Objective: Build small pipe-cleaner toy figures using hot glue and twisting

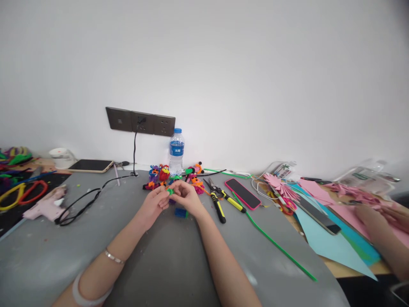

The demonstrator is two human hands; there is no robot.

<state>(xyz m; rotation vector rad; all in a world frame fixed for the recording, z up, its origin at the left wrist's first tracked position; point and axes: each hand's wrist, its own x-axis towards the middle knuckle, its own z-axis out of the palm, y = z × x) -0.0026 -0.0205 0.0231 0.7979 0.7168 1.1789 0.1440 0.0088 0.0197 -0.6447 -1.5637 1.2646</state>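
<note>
Between the fingertips of both hands is a small green fuzzy piece, seemingly pipe cleaner, partly covered by the fingers. My left hand pinches it from the left, and my right hand has its fingers closed on it from the right. Just below the right hand lies a small blue and green fuzzy piece. Behind the hands several colourful fuzzy figures are grouped, partly hidden. Yellow-and-black pliers lie to the right, close to a long green pipe cleaner.
A water bottle stands against the wall. A pink-cased phone lies right of the pliers. At left are a pink glue gun, a black cable and a phone. Another person's hands work over pink paper at far right.
</note>
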